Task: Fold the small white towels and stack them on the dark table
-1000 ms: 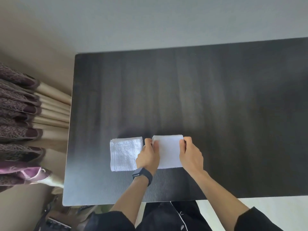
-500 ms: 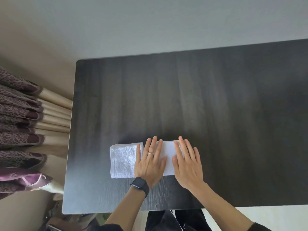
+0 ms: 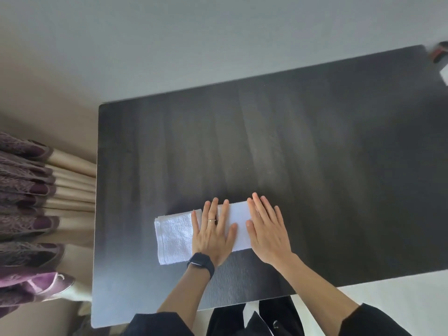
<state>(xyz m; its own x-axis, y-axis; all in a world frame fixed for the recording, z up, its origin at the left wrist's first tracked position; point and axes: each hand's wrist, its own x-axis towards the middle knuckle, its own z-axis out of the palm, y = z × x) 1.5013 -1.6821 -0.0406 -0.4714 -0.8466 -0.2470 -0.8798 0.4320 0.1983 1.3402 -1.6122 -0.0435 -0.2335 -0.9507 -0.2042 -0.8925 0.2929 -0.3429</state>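
Two small white towels lie side by side near the front of the dark table (image 3: 291, 141). The left one (image 3: 173, 235) is a folded stack with a terry texture. The right one (image 3: 238, 226) is folded and smooth. My left hand (image 3: 213, 235), with a ring and a black watch, lies flat with fingers spread across the seam between the two towels. My right hand (image 3: 266, 229) presses flat on the right edge of the right towel. Neither hand grips anything.
Purple and beige curtains (image 3: 31, 214) hang left of the table. A red-and-black object (image 3: 440, 54) and a white thing (image 3: 444, 73) sit at the far right corner. A pale wall lies beyond the table's far edge.
A second ago both hands pinched the right towel's far corners. They then opened and laid flat on it. The view has since tilted and shifted left.
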